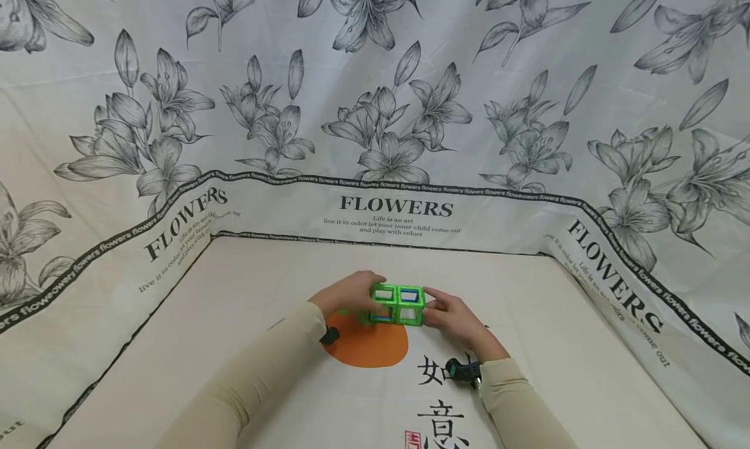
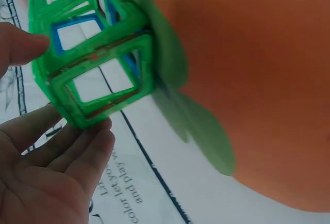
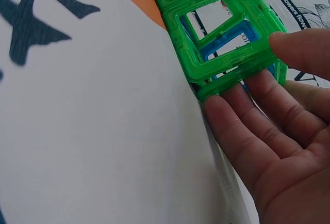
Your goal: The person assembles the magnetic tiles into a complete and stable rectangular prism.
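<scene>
Both hands hold a block of magnetic tiles (image 1: 398, 304) above the table, made of square green frames with some blue ones, joined like two cubes side by side. My left hand (image 1: 349, 291) grips its left end. In the left wrist view the thumb lies against one side of the tiles (image 2: 98, 53) and the fingers (image 2: 85, 149) reach below. At the other end my right hand (image 1: 459, 315) pinches the block between thumb and fingers. The right wrist view shows the thumb (image 3: 299, 51) on a green frame (image 3: 183, 53), with fingertips along the lower edge.
A white cloth (image 1: 281, 384) covers the table, printed with an orange round shape (image 1: 375, 348) below the hands and black characters (image 1: 442, 426) nearer me. White flower-printed curtains (image 1: 387, 110) enclose the back and sides. Dark wrist devices (image 1: 464, 371) sit on both wrists.
</scene>
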`<state>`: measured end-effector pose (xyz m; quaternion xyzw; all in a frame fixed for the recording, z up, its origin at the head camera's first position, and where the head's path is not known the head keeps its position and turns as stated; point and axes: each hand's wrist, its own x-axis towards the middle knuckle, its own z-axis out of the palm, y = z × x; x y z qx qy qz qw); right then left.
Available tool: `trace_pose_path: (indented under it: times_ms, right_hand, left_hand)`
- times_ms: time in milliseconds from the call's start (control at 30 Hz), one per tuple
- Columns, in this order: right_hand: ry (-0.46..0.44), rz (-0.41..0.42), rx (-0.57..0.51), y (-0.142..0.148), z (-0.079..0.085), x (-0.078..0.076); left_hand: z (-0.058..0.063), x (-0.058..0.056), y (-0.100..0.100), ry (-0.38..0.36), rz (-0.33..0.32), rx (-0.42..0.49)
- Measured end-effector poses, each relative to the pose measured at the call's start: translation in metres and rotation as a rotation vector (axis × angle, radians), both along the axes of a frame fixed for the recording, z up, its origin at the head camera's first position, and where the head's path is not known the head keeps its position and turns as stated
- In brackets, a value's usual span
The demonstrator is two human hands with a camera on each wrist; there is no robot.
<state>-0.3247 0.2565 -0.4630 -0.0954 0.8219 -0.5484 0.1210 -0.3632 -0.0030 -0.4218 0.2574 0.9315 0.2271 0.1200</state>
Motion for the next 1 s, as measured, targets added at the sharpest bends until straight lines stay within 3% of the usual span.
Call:
trace_pose_path:
  times_ms: [267, 1000]
  right_hand:
    - [0.009, 0.008, 0.006, 0.002, -0.001, 0.000]
    - [0.006, 0.011, 0.005, 0.002, -0.001, 0.000]
  left_hand:
    - [-0.014, -0.003, -0.008, -0.020, 0.031, 0.042]
    - [-0.017, -0.003, -0.011, -0.022, 0.024, 0.042]
